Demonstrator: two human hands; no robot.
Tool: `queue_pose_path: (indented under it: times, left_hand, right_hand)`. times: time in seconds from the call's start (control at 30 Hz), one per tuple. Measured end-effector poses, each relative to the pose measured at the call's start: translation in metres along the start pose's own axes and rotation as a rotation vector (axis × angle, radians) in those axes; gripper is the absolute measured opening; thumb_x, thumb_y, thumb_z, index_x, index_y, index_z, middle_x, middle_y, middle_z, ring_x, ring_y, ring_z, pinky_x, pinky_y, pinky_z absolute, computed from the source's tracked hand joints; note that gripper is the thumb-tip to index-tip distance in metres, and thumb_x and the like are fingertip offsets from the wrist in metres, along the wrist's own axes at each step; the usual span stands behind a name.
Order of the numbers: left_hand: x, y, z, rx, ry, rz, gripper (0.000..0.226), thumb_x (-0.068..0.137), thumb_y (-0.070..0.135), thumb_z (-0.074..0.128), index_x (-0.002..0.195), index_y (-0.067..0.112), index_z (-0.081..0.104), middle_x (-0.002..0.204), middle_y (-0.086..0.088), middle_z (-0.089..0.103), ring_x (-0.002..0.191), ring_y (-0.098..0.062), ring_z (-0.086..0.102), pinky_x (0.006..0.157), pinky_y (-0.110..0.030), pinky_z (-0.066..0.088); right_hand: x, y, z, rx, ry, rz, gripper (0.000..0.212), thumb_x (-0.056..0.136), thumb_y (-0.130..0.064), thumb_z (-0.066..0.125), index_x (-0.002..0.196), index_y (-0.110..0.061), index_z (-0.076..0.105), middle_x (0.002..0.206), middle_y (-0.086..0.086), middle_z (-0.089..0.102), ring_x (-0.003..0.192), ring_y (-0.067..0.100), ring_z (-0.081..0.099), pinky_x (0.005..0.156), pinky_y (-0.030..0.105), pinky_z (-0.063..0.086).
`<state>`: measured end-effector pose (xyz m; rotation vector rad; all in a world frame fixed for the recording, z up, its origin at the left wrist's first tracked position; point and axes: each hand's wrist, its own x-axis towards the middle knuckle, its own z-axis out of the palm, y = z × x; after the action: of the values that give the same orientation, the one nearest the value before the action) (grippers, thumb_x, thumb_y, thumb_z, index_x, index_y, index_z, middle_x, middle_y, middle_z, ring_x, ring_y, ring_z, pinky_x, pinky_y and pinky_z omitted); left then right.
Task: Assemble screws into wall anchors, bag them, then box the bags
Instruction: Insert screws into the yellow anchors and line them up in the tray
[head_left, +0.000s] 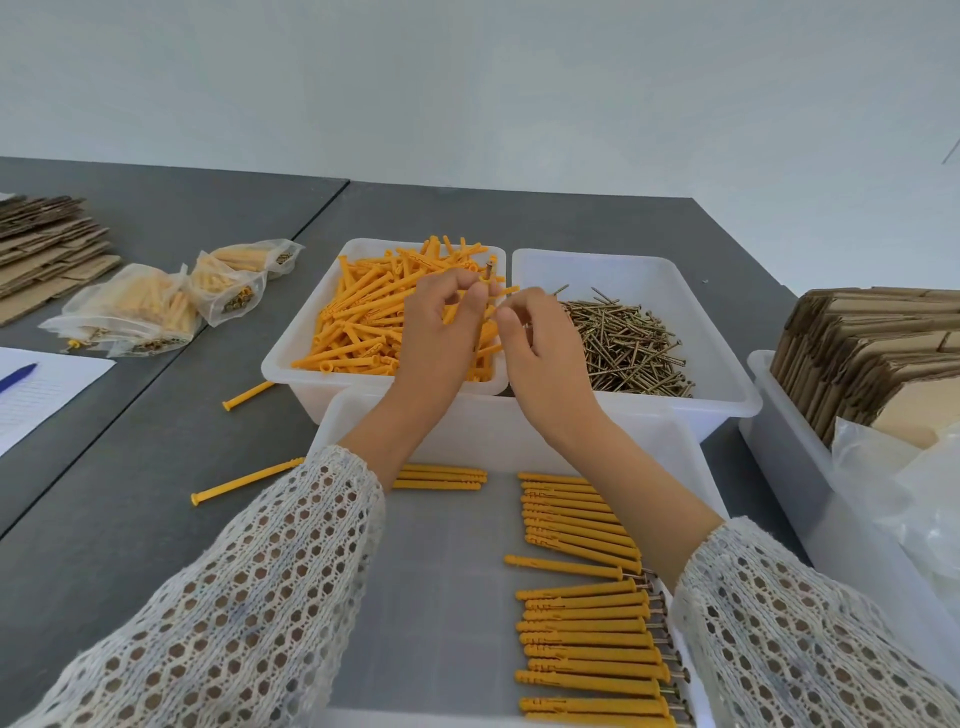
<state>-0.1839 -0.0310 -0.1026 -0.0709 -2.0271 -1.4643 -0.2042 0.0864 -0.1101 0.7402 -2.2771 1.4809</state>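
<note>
Both hands met above the bins, the left hand (441, 332) pinching an anchor (506, 292), the right hand (540, 343) pinching its tip.

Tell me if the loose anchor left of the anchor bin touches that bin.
Apart. The head view shows grey table between the loose anchor and the anchor bin.

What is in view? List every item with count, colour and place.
orange plastic wall anchors: many, left white tub.
brass screws: many, right white tub.
assembled orange anchors: rows, near white tray.
loose orange anchors: two, grey table.
clear filled bags: several, far left.
flat brown cardboard: stacks, far left and in the right bin.
blue pen: one, on paper, left edge.
left hand: pinches an orange anchor.
right hand: fingers curled, contents unclear.
</note>
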Motion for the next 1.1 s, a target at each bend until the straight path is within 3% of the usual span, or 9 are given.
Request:
queue_pose_path:
  times: [0.13,0.27,0.43,0.5,0.6,0.73,0.83,0.97,1.1]
  left_hand:
    - [0.003,-0.002,-0.004,-0.196,-0.085,-0.148,0.020,0.103,0.017,0.050,0.098,0.019,0.069,0.109,-0.006,0.067,0.112,-0.025,0.058,0.100,-0.041,0.047]
    - [0.006,-0.001,-0.007,-0.396,-0.227,-0.259,0.019,0.103,0.018,0.050,0.100,0.012,0.067,0.092,0.013,0.070,0.095,-0.011,0.064,0.083,-0.027,0.053]
    - [0.008,0.001,-0.014,-0.459,-0.368,-0.347,0.029,0.102,0.033,0.046,0.102,0.014,0.067,0.079,0.007,0.068,0.072,-0.020,0.057,0.053,-0.023,0.048]
    - [0.010,0.000,-0.016,-0.489,-0.350,-0.427,0.040,0.103,0.044,0.039,0.097,0.016,0.067,0.080,0.007,0.069,0.078,-0.016,0.063,0.059,-0.023,0.051]
    - [0.016,-0.003,-0.018,-0.592,-0.200,-0.583,0.050,0.103,0.052,0.035,0.090,0.017,0.068,0.092,0.005,0.071,0.091,-0.012,0.064,0.074,-0.026,0.051]
    - [0.021,-0.007,-0.023,-0.697,-0.142,-0.713,0.043,0.100,0.053,0.043,0.097,0.019,0.070,0.093,0.002,0.070,0.086,-0.014,0.063,0.075,-0.030,0.045]
    - [0.020,-0.009,-0.026,-0.713,-0.162,-0.711,0.040,0.098,0.052,0.047,0.099,0.020,0.072,0.095,0.002,0.071,0.087,-0.014,0.064,0.077,-0.030,0.046]
    - [0.020,-0.010,-0.025,-0.697,-0.176,-0.705,0.039,0.098,0.051,0.048,0.100,0.021,0.072,0.095,0.003,0.071,0.088,-0.014,0.065,0.077,-0.029,0.048]
    - [0.019,-0.009,-0.025,-0.690,-0.190,-0.701,0.038,0.098,0.050,0.048,0.102,0.021,0.071,0.094,0.004,0.071,0.087,-0.013,0.066,0.078,-0.029,0.048]
  right_hand:
    - [-0.003,-0.006,0.002,0.027,-0.082,0.035,0.020,0.102,-0.018,0.049,0.095,-0.006,0.063,0.083,0.004,0.060,0.073,0.011,0.049,0.067,0.022,0.038]
    - [-0.002,-0.013,0.005,0.201,-0.147,0.183,0.015,0.101,-0.014,0.052,0.089,-0.011,0.060,0.073,-0.001,0.055,0.059,0.005,0.044,0.058,0.020,0.036]
    - [-0.002,-0.022,0.002,0.418,-0.291,0.302,0.021,0.103,-0.010,0.048,0.082,-0.008,0.051,0.061,0.004,0.048,0.042,0.008,0.039,0.040,0.021,0.031]
    - [-0.005,-0.025,0.001,0.498,-0.463,0.323,0.019,0.103,-0.010,0.047,0.085,-0.007,0.050,0.062,0.006,0.050,0.041,0.011,0.039,0.041,0.022,0.032]
    - [-0.013,-0.029,0.000,0.521,-0.858,0.362,0.011,0.103,-0.011,0.048,0.094,-0.006,0.053,0.067,0.007,0.056,0.045,0.012,0.046,0.044,0.023,0.038]
    - [-0.024,-0.034,0.005,0.207,-1.269,0.297,0.008,0.102,-0.014,0.051,0.096,-0.010,0.054,0.075,0.006,0.059,0.054,0.013,0.053,0.049,0.021,0.047]
    - [-0.036,-0.032,0.013,-0.114,-1.413,0.251,0.010,0.101,-0.014,0.052,0.094,-0.007,0.054,0.076,0.010,0.063,0.059,0.020,0.058,0.054,0.028,0.052]
    - [-0.055,-0.023,0.026,-0.655,-1.265,-0.027,0.016,0.098,-0.016,0.052,0.095,-0.002,0.058,0.096,0.016,0.066,0.080,0.031,0.061,0.060,0.035,0.048]
    - [-0.071,-0.025,0.045,-0.813,-1.079,-0.234,0.017,0.099,-0.014,0.049,0.112,-0.009,0.059,0.108,0.012,0.062,0.092,0.033,0.061,0.064,0.031,0.039]
